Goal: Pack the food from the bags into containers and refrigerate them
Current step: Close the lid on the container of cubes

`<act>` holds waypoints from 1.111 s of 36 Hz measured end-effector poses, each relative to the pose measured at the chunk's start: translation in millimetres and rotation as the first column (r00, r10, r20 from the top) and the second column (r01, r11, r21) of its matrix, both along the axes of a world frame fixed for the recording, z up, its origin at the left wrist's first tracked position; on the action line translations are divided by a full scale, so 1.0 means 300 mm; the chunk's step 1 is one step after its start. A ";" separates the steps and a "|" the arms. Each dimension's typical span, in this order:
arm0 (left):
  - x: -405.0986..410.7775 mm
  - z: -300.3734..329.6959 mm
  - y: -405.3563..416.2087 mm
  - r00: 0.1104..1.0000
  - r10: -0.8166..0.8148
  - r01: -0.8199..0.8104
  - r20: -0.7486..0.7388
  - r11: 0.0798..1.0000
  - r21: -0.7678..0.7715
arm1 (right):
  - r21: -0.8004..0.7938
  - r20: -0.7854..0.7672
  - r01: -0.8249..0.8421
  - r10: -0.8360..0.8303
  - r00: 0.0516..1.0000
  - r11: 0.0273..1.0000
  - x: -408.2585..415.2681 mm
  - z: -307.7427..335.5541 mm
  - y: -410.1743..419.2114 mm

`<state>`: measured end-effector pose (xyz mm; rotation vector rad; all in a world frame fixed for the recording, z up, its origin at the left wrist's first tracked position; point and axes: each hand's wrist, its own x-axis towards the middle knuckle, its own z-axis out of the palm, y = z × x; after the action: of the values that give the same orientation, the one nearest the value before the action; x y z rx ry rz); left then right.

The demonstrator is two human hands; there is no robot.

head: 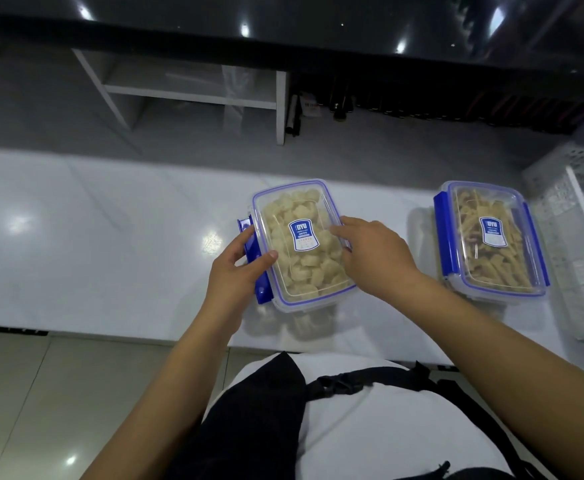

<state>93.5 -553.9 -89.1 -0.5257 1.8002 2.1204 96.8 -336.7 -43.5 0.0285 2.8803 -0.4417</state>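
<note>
A clear lidded container [295, 209] with blue clips, full of pale food pieces, sits on the white counter [110, 244] in front of me. My left hand [238, 271] grips its left side at the blue clip, thumb on the lid. My right hand [377, 254] lies over its right edge, fingers curled down over the rim and the index finger on the lid. A second clear container [495, 244] with tan strips, lid on and blue clips down, stands to the right.
A white perforated plastic basket [581, 237] stands at the counter's right end, close to the second container. Beyond the counter are a grey floor, a white open shelf unit [193, 95] and a dark glossy worktop [283, 26].
</note>
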 end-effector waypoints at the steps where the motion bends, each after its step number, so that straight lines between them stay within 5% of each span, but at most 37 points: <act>1: 0.000 0.002 0.002 1.000 0.008 -0.008 0.013 1.000 0.009 | 0.000 0.023 -0.022 0.022 0.999 1.000 0.001 0.006 -0.002; 6: -0.002 0.016 0.003 0.998 0.011 -0.016 0.061 0.997 0.082 | -0.176 0.086 0.044 -0.029 0.996 0.983 0.017 0.011 0.031; 13: -0.002 0.021 0.009 0.992 -0.014 -0.019 0.123 0.965 0.261 | -0.488 0.182 0.257 -0.191 0.965 0.834 -0.011 -0.005 0.096; 19: 0.002 0.012 0.011 0.994 0.027 -0.051 0.107 0.973 0.227 | -0.158 0.104 -0.052 0.069 0.992 0.986 0.011 0.003 0.099; 24: 0.002 0.009 0.005 0.997 0.009 -0.014 0.075 0.997 0.069 | 0.121 0.149 -0.336 0.318 0.936 0.934 -0.010 0.031 0.078; 40: -0.033 0.048 0.034 0.994 -0.109 0.104 -0.007 0.966 -0.238 | 0.147 0.257 -0.473 0.428 0.866 0.869 -0.053 0.025 0.127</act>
<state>83.7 -543.8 -74.9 -0.4528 2.0587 1.8582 80.9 -298.5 -35.9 -0.5252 2.5831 -0.0436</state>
